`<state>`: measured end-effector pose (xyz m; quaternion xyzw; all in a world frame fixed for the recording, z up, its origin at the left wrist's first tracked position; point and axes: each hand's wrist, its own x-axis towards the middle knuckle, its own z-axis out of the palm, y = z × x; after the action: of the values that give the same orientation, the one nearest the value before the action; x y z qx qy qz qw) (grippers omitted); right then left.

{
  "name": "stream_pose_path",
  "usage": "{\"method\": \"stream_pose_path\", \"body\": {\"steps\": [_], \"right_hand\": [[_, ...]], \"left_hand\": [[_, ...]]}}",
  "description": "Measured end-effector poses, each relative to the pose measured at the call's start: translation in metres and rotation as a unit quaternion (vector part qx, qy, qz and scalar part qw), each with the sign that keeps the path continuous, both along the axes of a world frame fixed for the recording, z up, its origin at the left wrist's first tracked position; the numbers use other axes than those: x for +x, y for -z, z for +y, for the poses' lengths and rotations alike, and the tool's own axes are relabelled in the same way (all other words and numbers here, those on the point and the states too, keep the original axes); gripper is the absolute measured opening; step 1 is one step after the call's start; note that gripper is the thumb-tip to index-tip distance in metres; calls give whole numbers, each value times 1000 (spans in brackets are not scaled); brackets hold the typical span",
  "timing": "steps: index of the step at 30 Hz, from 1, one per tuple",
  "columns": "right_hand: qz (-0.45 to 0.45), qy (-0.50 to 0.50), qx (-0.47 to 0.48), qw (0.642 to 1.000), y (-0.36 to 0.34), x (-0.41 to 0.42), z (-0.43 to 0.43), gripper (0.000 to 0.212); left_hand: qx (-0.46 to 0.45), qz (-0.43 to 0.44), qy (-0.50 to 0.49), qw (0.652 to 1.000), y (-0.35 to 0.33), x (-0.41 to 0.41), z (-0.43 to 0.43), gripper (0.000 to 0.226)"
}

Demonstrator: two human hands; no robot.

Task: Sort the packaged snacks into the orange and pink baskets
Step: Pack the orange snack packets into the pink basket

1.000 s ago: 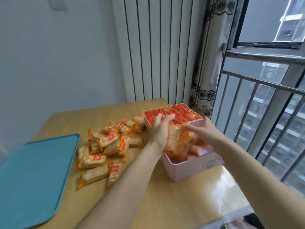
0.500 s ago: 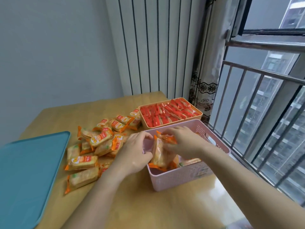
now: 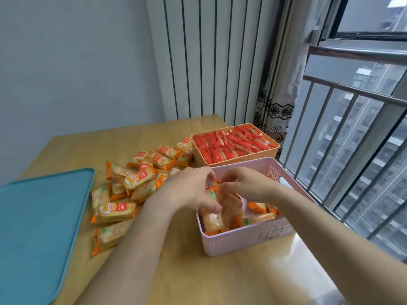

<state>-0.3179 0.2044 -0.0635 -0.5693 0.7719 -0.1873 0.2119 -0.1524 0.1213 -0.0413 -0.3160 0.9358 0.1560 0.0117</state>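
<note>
The pink basket [image 3: 246,241] stands at the right of the wooden table and holds several yellow-orange cracker packs [image 3: 212,221]. Both hands reach into it. My left hand [image 3: 187,192] and my right hand [image 3: 246,186] grip a bunch of cracker packs [image 3: 231,205] between them, low inside the basket. Behind it stands the orange basket [image 3: 240,158], filled with red stick packs [image 3: 231,143]. A loose pile of cracker packs [image 3: 123,190] lies on the table to the left of the baskets.
A teal tray [image 3: 37,227] lies at the table's left front. The wooden table [image 3: 198,280] reaches to a window with metal railing [image 3: 352,137] on the right. A white radiator [image 3: 209,62] and a curtain [image 3: 277,102] stand behind.
Both hands have lowered the bunch of cracker packs from above the pink basket down into it. The view has tilted down and shifted a little.
</note>
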Motion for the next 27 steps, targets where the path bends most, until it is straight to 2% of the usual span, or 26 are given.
{"method": "stream_pose_path", "body": {"steps": [3,5,7,10,12,15,17,19,23,24,27], "right_hand": [[3,6,-18,1000,0,-1,0,25],[4,-2,-16,1000,-3,-2,1,18],[4,6,-23,1000,-6,-5,1,9],[22,52,-53,997,-13,-6,3,9],[12,101,-90,991,-18,-2,2,9],[-17,129,-136,982,-22,11,-5,13],[-32,122,-130,983,-18,22,-15,14],[-92,113,-105,984,-11,32,-23,12],[-214,110,-84,967,-11,31,-23,15],[-187,113,-92,971,-13,26,-19,17],[64,111,-82,988,-12,9,-12,17]], "left_hand": [[93,27,34,995,1,7,-10,78],[127,46,62,989,3,14,-15,74],[167,88,79,979,5,18,-17,63],[205,177,63,961,8,20,-21,33],[158,243,38,956,11,19,-28,14],[100,299,33,948,13,19,-31,12],[82,290,52,952,17,19,-31,25],[70,267,52,960,24,21,-31,38],[18,241,15,970,28,21,-30,35],[-7,227,9,974,27,20,-28,30],[-87,182,-11,979,28,17,-21,16]]}}
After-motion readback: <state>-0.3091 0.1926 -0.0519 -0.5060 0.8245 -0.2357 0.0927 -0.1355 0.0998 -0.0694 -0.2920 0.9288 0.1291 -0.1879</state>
